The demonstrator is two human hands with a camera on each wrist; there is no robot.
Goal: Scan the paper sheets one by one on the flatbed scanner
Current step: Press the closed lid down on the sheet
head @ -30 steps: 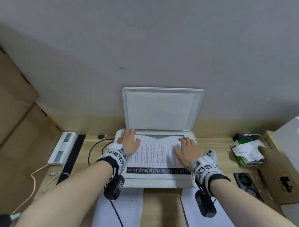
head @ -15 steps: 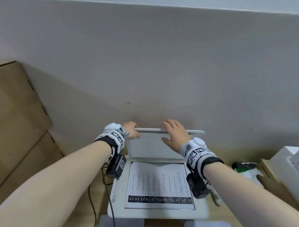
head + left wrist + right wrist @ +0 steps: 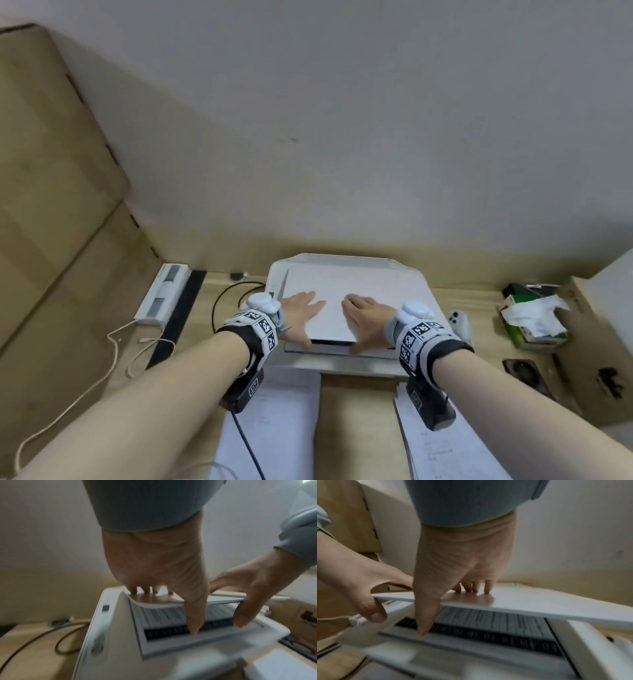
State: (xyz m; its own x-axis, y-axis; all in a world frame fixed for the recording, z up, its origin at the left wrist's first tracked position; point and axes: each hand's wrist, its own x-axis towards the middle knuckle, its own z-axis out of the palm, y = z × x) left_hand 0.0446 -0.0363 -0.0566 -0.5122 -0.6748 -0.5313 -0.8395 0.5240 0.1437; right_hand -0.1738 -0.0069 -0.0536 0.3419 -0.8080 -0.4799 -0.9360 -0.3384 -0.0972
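A printed sheet (image 3: 496,620) lies on the glass of the scanner (image 3: 346,368), under the lid (image 3: 334,298), which is nearly down but not quite shut. Both the left hand (image 3: 301,317) and right hand (image 3: 368,317) lie flat on the lid, fingers straight and thumbs hanging over its front edge, gripping nothing. Two paper stacks, left (image 3: 274,428) and right (image 3: 445,452), sit on the desk (image 3: 356,428) in front.

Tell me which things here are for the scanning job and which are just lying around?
For the job: white flatbed scanner, its white lid, printed paper sheet on the glass, left hand, right hand, two white paper stacks.

Lying around: green tissue box, brown cardboard box, white cable.
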